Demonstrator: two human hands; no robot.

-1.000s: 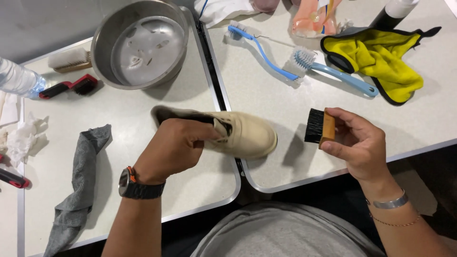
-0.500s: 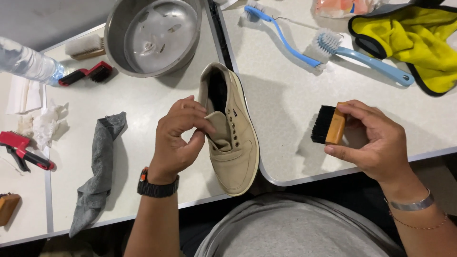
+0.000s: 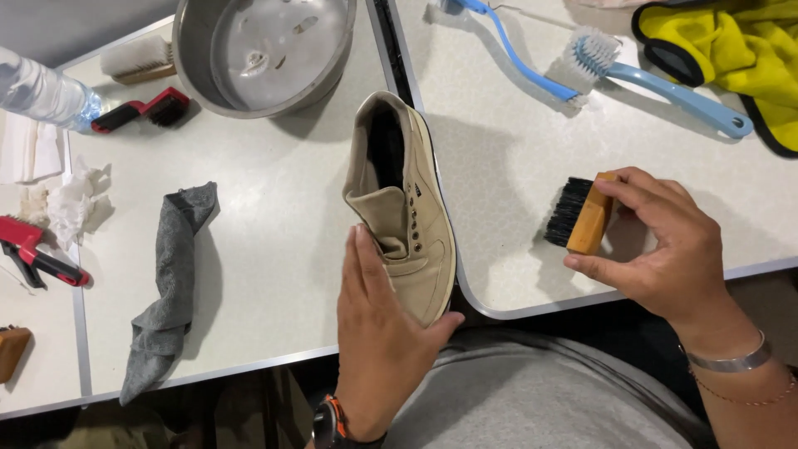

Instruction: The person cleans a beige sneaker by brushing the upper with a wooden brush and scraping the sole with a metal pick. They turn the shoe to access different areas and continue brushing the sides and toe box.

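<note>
- Presently the left hand (image 3: 378,333) cups the toe end of a beige shoe (image 3: 405,208), palm flat against its side and thumb hooked round the front; the shoe lies heel away from the person, bridging the gap between two white tables (image 3: 274,249)
- The right hand (image 3: 657,241) pinches a wooden-backed brush (image 3: 582,214) between thumb and fingertips, bristles pointing towards the shoe, just apart from it
- Judgement: brushing would go best with the toe kept pinned and strokes short and light, running away from the holding palm
- Both wrists sit low, near the table edge
</note>
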